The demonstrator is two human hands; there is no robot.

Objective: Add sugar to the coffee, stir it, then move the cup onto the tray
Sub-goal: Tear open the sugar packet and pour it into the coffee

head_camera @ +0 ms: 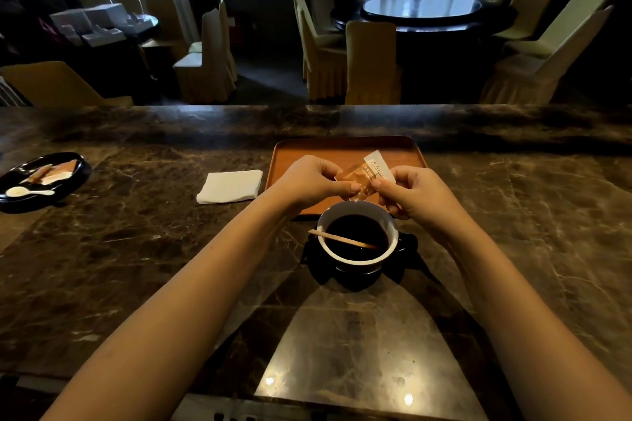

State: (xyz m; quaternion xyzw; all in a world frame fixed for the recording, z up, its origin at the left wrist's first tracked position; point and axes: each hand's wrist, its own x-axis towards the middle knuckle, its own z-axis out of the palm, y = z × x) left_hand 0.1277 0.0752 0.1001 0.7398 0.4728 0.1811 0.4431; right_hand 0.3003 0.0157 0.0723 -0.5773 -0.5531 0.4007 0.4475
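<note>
A white-rimmed cup (355, 258) of black coffee stands on a dark saucer (403, 249) on the marble counter, with a wooden stir stick (342, 238) leaning in it. Just above the cup's far rim, my left hand (307, 181) and my right hand (410, 195) both pinch a brown and white sugar packet (367, 173) between thumb and fingers. Behind the hands lies an orange-brown tray (342, 150) with nothing visible on it.
A folded white napkin (231, 185) lies left of the tray. Far left, a black plate (73, 178) carries more packets and a white spoon (27, 192). The counter's far edge (307, 109) runs across the view, with chairs and a round table beyond.
</note>
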